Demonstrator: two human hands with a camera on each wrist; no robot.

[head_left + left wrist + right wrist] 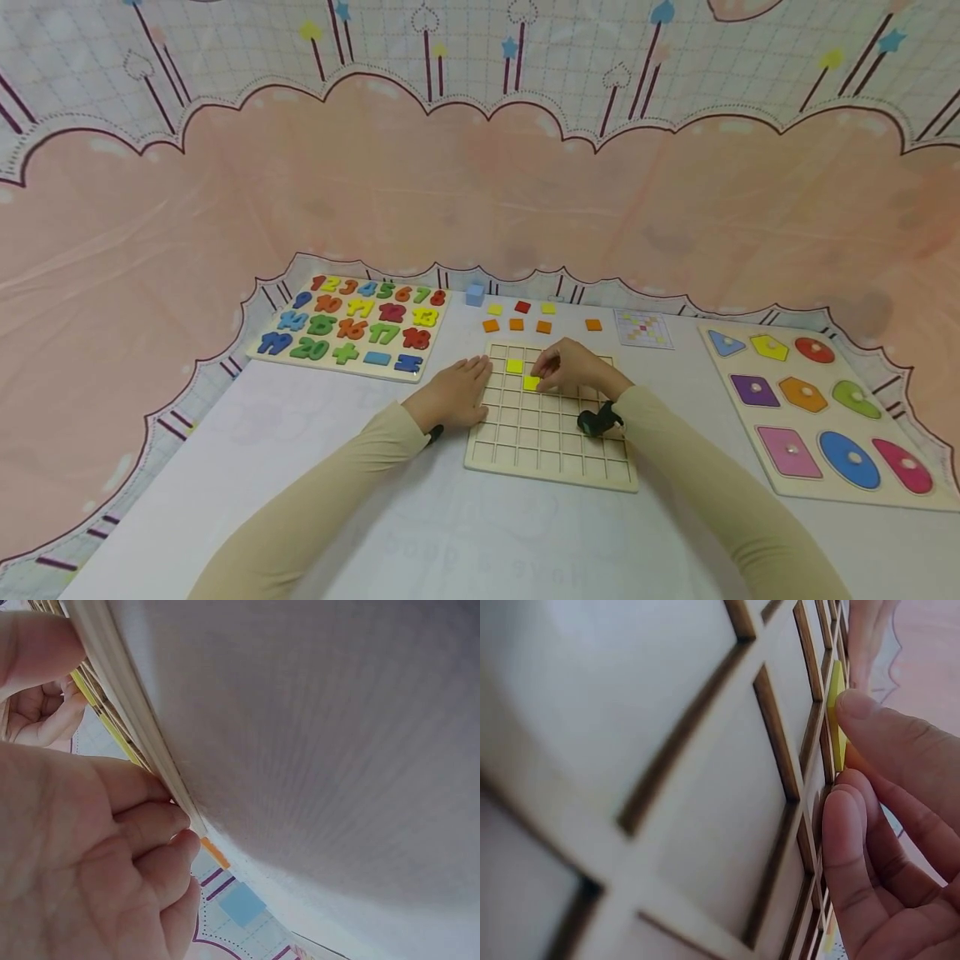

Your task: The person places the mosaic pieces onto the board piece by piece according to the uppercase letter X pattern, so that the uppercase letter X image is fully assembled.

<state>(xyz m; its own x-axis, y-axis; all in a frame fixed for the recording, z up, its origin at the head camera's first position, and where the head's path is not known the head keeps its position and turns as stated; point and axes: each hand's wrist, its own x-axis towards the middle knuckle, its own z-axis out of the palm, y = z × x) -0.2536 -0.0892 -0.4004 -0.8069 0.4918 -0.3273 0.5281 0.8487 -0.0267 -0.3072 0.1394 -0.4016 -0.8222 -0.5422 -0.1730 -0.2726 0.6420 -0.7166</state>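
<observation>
A wooden grid board (pixel 551 450) lies on the white table. One yellow tile (pixel 514 366) sits in a cell near its upper left. My right hand (pixel 573 367) is over the board, pinching a second yellow tile (pixel 531 383) one row lower and to the right. In the right wrist view, the thumb (pixel 859 705) lies against that tile (pixel 838 720), low over the cells. My left hand (pixel 456 392) rests along the board's left edge. From the left wrist, its fingers (pixel 150 825) touch the board's side (pixel 142 697).
Behind the board lie several orange tiles (pixel 516 324), loose yellow tiles (pixel 548 308), a red tile (pixel 522 307) and a blue cube (pixel 475 294). A pattern card (pixel 642 328) is right of them. A number puzzle (pixel 360 325) stands left, a shape puzzle (pixel 817 408) right.
</observation>
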